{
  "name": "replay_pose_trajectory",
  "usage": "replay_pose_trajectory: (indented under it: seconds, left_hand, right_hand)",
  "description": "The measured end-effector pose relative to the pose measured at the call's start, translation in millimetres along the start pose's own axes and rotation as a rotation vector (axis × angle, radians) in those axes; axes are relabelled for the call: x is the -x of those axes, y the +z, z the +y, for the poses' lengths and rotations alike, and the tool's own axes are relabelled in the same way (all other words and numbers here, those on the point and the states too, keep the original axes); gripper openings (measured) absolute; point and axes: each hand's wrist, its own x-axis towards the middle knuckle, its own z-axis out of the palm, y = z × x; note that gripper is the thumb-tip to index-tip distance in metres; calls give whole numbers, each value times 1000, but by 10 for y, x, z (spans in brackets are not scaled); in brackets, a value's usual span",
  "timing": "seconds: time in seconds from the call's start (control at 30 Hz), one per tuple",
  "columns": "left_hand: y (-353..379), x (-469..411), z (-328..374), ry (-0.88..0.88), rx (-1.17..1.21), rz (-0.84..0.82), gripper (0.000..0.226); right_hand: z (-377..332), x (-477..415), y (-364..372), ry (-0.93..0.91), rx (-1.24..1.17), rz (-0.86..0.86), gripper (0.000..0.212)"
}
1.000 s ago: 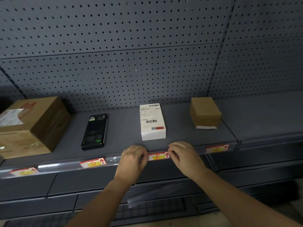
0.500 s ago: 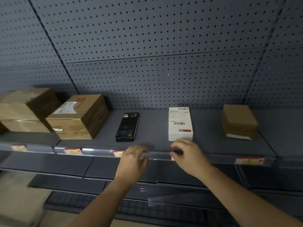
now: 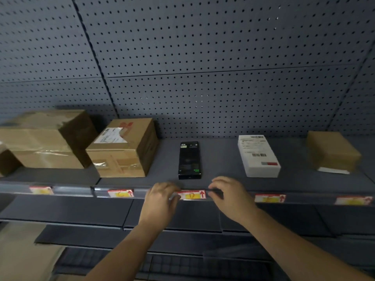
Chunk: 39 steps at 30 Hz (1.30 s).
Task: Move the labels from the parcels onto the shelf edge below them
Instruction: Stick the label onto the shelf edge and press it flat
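Red-and-yellow labels sit in the shelf edge (image 3: 81, 191): one under each parcel. The label marked D (image 3: 191, 195) lies below the black flat box (image 3: 189, 160). My left hand (image 3: 160, 199) pinches the D label's left end. My right hand (image 3: 231, 195) curls over the edge strip just right of that label. The label marked E (image 3: 269, 198) sits below the white box (image 3: 258, 156). Another label (image 3: 120, 193) sits below the taped cardboard box (image 3: 123, 149), which carries a white shipping sticker on top.
A large cardboard box (image 3: 40, 142) stands at the far left above a label (image 3: 41, 190). A small brown box (image 3: 332, 152) stands at the right above a blurred label (image 3: 353, 200). Grey pegboard (image 3: 203, 67) backs the shelf. Lower shelves lie beneath my forearms.
Both hands have left the E label under the white box and moved left to the D label under the black box. My view has swung left, showing more boxes.
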Motion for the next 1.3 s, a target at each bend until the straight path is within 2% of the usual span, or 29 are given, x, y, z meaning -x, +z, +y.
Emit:
replay_pose_trajectory:
  seconds: [0.1,0.27,0.57,1.03,1.3]
  left_hand:
    - [-7,-63,-220,119,17,-14,15]
    - [-33,-100,-307,203,46,7,15]
    - [31,-161,-258,188,60,6,15]
    - [134,-182,-164,164,75,-21,15]
    - [19,-235,-324,139,84,-87,13]
  right_hand:
    - [-134,-42,127,67,35,11,22]
    - [-239,-35,264,113,57,69,20]
    - [-257,-65,290,148,156,27,17]
    - [-178,-97,347,104,244,-27,14]
    - [-275,-124,491,95,246,27,12]
